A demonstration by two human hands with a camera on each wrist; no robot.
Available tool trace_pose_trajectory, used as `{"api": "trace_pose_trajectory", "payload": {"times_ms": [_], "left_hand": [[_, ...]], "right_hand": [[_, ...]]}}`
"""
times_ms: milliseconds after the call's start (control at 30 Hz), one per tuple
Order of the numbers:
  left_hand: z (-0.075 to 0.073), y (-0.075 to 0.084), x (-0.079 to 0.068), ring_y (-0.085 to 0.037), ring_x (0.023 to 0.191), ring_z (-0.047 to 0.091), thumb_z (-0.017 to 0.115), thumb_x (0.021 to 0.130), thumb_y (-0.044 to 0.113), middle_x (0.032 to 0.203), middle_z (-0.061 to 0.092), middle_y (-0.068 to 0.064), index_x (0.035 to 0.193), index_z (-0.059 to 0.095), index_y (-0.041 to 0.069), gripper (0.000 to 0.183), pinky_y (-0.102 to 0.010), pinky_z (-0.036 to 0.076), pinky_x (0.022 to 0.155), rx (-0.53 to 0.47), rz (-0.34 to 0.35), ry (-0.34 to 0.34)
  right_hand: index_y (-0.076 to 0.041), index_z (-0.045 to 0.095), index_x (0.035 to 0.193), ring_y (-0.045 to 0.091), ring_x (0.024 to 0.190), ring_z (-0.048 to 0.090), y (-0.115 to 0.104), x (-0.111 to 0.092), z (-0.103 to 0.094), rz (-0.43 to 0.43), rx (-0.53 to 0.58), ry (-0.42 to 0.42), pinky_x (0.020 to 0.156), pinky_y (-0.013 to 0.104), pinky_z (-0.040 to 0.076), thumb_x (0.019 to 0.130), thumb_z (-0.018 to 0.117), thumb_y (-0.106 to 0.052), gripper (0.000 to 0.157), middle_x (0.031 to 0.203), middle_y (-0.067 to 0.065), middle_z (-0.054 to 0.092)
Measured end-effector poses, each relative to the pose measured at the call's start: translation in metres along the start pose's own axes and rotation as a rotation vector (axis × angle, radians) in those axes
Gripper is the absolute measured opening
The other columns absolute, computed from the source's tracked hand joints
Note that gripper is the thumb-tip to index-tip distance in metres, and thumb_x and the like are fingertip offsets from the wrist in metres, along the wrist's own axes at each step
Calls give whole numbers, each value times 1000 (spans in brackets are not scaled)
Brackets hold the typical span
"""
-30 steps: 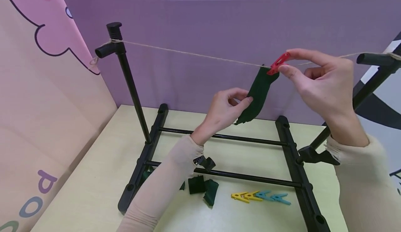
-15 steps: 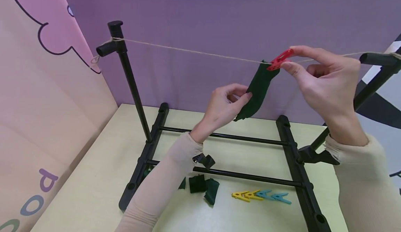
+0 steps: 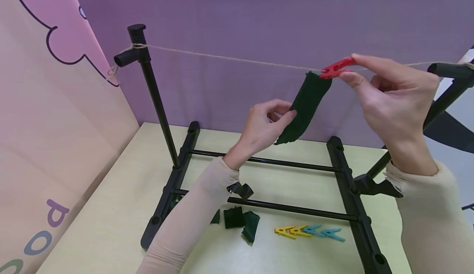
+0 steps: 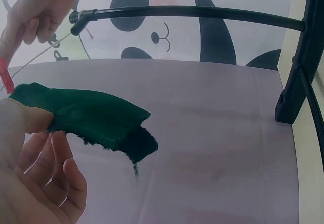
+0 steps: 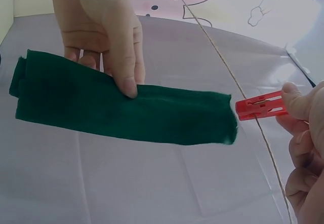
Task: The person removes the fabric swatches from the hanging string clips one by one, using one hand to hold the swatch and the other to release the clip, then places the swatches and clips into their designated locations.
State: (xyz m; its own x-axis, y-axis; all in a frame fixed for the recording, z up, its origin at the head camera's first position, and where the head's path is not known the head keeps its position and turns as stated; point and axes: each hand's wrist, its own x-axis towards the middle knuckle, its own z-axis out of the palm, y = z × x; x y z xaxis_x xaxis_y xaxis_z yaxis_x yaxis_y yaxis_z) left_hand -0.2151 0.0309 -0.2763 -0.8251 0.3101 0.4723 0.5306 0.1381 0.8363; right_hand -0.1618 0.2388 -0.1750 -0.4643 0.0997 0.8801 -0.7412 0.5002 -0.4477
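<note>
A folded dark green cloth strip (image 3: 305, 109) with frayed edges slants below a thin twine line (image 3: 222, 59). My left hand (image 3: 268, 119) pinches it at its lower left edge, thumb on the near face, as the left wrist view also shows with the loose end of the cloth (image 4: 86, 112) sticking out. My right hand (image 3: 398, 101) pinches the red clothespin (image 3: 336, 68) by its two handle ends. In the right wrist view the clothespin (image 5: 260, 106) lies across the twine (image 5: 223, 62), its tip a small gap from the cloth's top edge.
A black rack frame (image 3: 285, 163) stands on the pale table (image 3: 303, 261), its left post (image 3: 155, 101) and right post bearing the twine. Dark green cloth pieces (image 3: 233, 217) lie in front, beside yellow clothespins (image 3: 290, 231) and blue clothespins (image 3: 323, 232). A purple backdrop (image 3: 237, 15) rises behind.
My right hand has moved right with the red clothespin, which has levelled out and come off the cloth's top right corner. That corner has straightened. My left hand has barely moved.
</note>
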Motion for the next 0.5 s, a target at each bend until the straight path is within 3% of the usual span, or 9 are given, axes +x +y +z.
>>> {"api": "trace_pose_trajectory", "payload": {"times_ms": [133, 367, 500], "left_hand": [[1, -2, -2, -19, 85, 70, 70, 103, 25, 110, 79, -5, 127, 76, 10, 29, -24, 55, 73, 13, 3, -5], [1, -9, -5, -15, 86, 68, 70, 104, 25, 112, 78, -6, 128, 75, 8, 30, -23, 56, 76, 30, -5, -13], [0, -13, -6, -14, 84, 68, 71, 103, 25, 109, 79, -6, 124, 76, 8, 28, -24, 56, 75, 28, -23, -4]], "right_hand": [[6, 81, 107, -3, 47, 34, -2, -1, 0, -13, 26, 42, 54, 11, 27, 82, 90, 0, 27, 97, -17, 81], [12, 80, 101, -2, 50, 34, -7, -1, 0, -59, 133, 130, 58, 9, 29, 79, 94, -3, 30, 100, 5, 84], [12, 79, 102, -3, 51, 36, -6, -1, 0, -81, 137, 154, 59, 8, 29, 80, 94, -6, 32, 102, 7, 84]]}}
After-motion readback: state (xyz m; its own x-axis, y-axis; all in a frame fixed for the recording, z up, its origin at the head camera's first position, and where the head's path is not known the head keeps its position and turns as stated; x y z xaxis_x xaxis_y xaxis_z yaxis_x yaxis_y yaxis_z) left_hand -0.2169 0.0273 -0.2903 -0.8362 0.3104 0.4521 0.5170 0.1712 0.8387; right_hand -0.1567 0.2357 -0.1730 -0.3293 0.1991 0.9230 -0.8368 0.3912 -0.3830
